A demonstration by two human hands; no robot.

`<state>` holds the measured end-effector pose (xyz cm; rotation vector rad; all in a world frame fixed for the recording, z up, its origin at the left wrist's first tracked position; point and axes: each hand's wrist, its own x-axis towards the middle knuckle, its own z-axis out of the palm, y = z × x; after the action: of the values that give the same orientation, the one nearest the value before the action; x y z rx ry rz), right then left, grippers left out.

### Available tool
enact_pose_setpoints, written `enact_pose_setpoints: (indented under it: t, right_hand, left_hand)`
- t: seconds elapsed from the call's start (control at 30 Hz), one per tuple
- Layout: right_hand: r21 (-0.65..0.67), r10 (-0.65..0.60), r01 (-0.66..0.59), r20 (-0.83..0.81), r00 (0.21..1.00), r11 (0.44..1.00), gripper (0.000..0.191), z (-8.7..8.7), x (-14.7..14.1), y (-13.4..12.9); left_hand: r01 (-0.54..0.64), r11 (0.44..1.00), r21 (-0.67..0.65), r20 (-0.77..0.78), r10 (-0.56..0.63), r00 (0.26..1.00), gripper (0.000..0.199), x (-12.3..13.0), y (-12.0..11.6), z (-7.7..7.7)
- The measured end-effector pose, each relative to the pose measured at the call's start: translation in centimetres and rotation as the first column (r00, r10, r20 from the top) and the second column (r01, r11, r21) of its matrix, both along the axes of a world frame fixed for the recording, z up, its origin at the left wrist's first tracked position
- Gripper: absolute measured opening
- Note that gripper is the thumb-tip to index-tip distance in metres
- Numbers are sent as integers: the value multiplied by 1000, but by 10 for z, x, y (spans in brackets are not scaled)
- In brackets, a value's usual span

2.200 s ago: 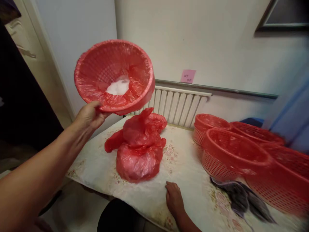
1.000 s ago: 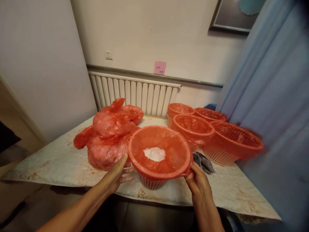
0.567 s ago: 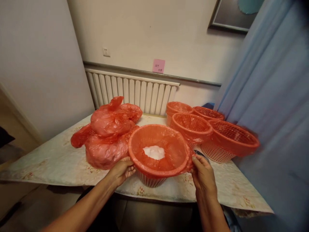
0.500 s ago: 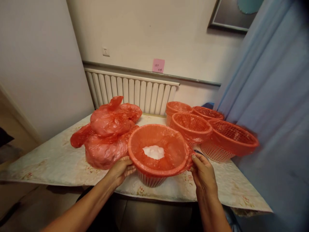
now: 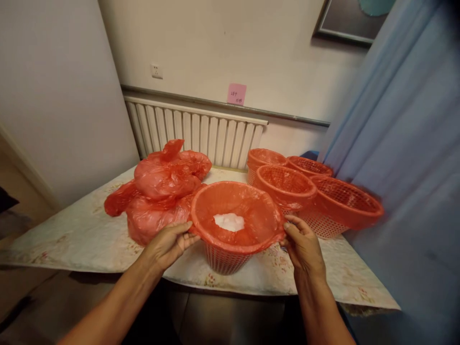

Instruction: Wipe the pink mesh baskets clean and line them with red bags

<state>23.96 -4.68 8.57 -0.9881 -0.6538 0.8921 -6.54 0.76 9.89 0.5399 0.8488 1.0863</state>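
Note:
In the middle of the table's front part stands a perforated plastic basket (image 5: 228, 261), lined with a thin red plastic bag (image 5: 251, 206) that folds over its rim. White material (image 5: 229, 222) shows at the bottom of the bag; its kind is unclear. At the left rim, my left hand (image 5: 172, 243) pinches the bag's edge between thumb and fingers. My right hand (image 5: 304, 244) is closed on the bag's edge at the right rim. Both hands pull the plastic slightly outward from the basket.
Filled, tied red plastic bags (image 5: 161, 187) are piled on the left of the table (image 5: 79, 239). Several more bag-lined baskets (image 5: 285, 184) stand behind and to the right, beside a blue curtain (image 5: 402, 158). A radiator (image 5: 201, 134) runs along the wall behind.
My left hand has taken hold of the bag's edge and drawn it out to the left. At the right, the plastic is held a little higher.

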Motion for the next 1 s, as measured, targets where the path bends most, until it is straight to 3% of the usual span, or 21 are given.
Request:
enact_pose_setpoints:
  t: [0.13,0.27,0.37,0.43,0.5,0.6,0.7,0.77,0.87,0.93,1.0]
  right_hand:
    - [11,-4,3,99,995,1000,38,4,5,9]
    - [13,39,-47,371,928,999,21,-7,1,10]
    - [60,-5,-43,643,766,997,18,-14,-5,-1]
    - [113,-37,-87,794,606,990,22,-13,-7,-11]
    - [140,-51,-165,890,453,976,29,-9,-7,-19]
    - [100,-35,-251,967,252,963,33,-1,-8,-27]
    - [57,-53,-227,998,23,972,24,4,-13,-29]
    - [91,-108,-181,990,-88,979,22,4,-19,-28]
    - [162,-191,-216,974,-124,963,23,4,-25,-25]
    - [172,-196,-282,979,-60,944,23,4,-27,-23]
    - [153,-144,-304,988,52,940,20,7,-26,-21]
  left_hand:
    - [-47,999,-27,53,48,997,21,3,5,11]
    - [-148,982,114,-22,151,988,15,7,4,7]
    - [-193,940,280,-129,236,963,16,8,-2,-5]
    - [-119,920,374,-262,227,938,22,4,-7,-15]
    - [27,884,467,-458,215,863,24,-2,-11,-23]
    - [246,719,650,-658,370,656,26,-13,-16,-31]
    - [409,509,757,-652,557,515,30,-21,-18,-42]
    - [466,438,769,-633,625,457,31,-23,-18,-50]
    - [495,402,770,-612,684,396,26,-23,-18,-59]
    - [515,369,773,-597,698,396,24,-23,-17,-59]
    - [556,323,766,-592,691,414,22,-23,-16,-55]
